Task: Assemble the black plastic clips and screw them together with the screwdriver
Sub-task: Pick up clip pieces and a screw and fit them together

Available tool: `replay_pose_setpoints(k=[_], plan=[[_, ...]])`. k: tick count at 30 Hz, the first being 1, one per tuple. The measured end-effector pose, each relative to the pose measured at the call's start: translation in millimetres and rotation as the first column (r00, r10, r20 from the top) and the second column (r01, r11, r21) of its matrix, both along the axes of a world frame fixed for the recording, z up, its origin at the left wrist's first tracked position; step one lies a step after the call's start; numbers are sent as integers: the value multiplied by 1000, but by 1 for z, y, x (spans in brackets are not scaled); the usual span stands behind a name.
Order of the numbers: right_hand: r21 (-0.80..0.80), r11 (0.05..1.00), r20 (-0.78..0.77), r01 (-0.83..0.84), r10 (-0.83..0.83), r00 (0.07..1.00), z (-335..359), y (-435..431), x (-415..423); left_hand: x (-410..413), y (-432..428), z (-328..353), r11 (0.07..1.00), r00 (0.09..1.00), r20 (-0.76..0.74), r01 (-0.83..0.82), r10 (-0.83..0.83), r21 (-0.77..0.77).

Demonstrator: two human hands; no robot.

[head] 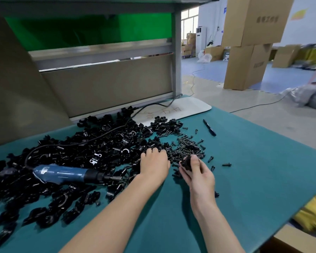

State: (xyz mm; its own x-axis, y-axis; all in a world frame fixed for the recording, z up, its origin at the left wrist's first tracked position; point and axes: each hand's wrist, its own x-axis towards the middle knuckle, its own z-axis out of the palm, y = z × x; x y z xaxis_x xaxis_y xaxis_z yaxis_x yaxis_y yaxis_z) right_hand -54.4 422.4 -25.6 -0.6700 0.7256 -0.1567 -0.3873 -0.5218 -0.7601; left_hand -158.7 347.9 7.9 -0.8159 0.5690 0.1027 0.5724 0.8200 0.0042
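A big heap of black plastic clips (91, 148) covers the left and middle of the green table mat (244, 170). Several black screws (188, 145) lie in a loose pile right of it. A blue electric screwdriver (62, 173) lies on its side on the clips, tip pointing right, its black cord running back over the heap. My left hand (153, 164) rests palm down at the edge of the heap, fingertips curled into the clips and screws; what they hold is hidden. My right hand (197, 172) grips a black clip (186, 162) between thumb and fingers, just above the mat.
A black pen (209, 127) lies on the mat at the far right. A white board (181, 110) with red writing lies behind the heap. A grey bench frame and cardboard panel stand at the back. Cardboard boxes (244, 66) stand on the floor beyond the table's right edge.
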Motion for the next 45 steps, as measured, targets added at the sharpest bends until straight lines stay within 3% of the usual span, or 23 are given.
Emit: replay_pose_setpoints(k=[3, 5, 8, 10, 12, 14, 18, 25, 35, 45], plan=[[137, 990, 74, -37, 27, 997, -2, -4, 1, 2, 1, -1, 997, 999, -41, 5, -2, 78], [220, 973, 85, -72, 54, 995, 1, -8, 4, 5, -7, 2, 962, 999, -12, 42, -40, 271], [358, 915, 66, -184, 172, 983, 6, -18, 8, 17, -40, 8, 737, 969, 191, -16, -154, 676], [537, 796, 127, -280, 252, 959, 7, -26, 10, 31, -71, 6, 583, 951, 216, -49, -221, 811], [702, 600, 231, -384, 319, 919, 7, -37, 13, 46, -105, -3, 494, 948, 223, -85, -229, 865], [760, 452, 317, -467, 370, 873, 8, -46, 15, 56, -132, -13, 423, 930, 279, -159, -238, 892], [775, 367, 384, -515, 375, 844, 10, -51, 17, 61, -156, -23, 310, 894, 366, -282, -259, 908], [797, 297, 435, -526, 322, 841, 4, -51, 15, 64, -154, -26, 318, 855, 403, -302, -326, 899], [831, 171, 468, -529, 300, 831, 3, -54, 15, 59, -155, -28, 258, 811, 428, -349, -398, 901], [823, 191, 464, -535, 315, 828, 2, -64, 6, 53, -158, -29, 245, 788, 447, -376, -423, 894]])
